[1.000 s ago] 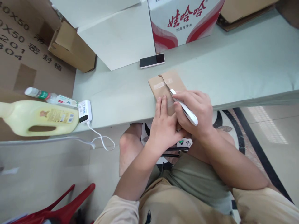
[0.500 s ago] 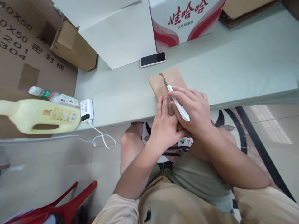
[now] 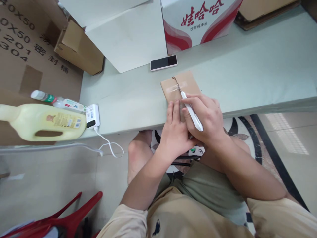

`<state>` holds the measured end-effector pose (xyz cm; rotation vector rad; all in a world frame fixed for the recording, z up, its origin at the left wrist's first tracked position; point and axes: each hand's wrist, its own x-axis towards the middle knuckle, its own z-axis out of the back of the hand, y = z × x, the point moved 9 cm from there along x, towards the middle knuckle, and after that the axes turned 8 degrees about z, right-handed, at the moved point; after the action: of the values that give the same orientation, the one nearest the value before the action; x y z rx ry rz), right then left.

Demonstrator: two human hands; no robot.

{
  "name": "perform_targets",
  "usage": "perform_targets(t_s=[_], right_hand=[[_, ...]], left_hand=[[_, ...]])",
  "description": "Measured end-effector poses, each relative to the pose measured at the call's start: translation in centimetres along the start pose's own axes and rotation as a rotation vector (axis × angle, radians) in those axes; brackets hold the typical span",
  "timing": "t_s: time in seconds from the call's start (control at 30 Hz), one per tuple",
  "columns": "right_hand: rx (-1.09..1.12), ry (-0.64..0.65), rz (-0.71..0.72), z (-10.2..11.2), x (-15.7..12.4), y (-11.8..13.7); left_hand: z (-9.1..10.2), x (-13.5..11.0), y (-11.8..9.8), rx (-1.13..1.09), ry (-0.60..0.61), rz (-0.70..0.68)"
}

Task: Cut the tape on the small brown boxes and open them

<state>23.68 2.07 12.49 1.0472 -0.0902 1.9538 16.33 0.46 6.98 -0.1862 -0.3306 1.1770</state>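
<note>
A small brown cardboard parcel (image 3: pixel 190 83), sealed with clear tape, lies at the near edge of the pale green table (image 3: pixel 247 72). My left hand (image 3: pixel 174 132) lies flat on its near end, fingers stretched out. My right hand (image 3: pixel 206 119) is closed around a white utility knife (image 3: pixel 192 110). The knife's tip rests on the tape seam along the middle of the parcel's top.
A phone (image 3: pixel 163 62) lies behind the parcel. Beyond it stand a red-and-white printed carton (image 3: pixel 198 23) and a pale box (image 3: pixel 128 43). At left are a yellow jug (image 3: pixel 42 122), a small bottle (image 3: pixel 56 100), a white charger (image 3: pixel 92 115) with cable, cardboard boxes and a red chair (image 3: pixel 61 221).
The knife tip has travelled along the parcel's seam toward the far end, then drawn slightly back. My left hand stays flat on the parcel.
</note>
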Motion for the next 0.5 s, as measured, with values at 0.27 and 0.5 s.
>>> perform_targets(t_s=[0.27,0.5], right_hand=[[0.052,-0.025,-0.013,0.3,-0.12,-0.48],[0.101,-0.073,-0.015,0.88,-0.27,-0.8]], left_hand=[[0.21,0.11,-0.28,0.03,0.026,-0.015],[0.14,0.07,0.19,-0.028,0.038,0.028]])
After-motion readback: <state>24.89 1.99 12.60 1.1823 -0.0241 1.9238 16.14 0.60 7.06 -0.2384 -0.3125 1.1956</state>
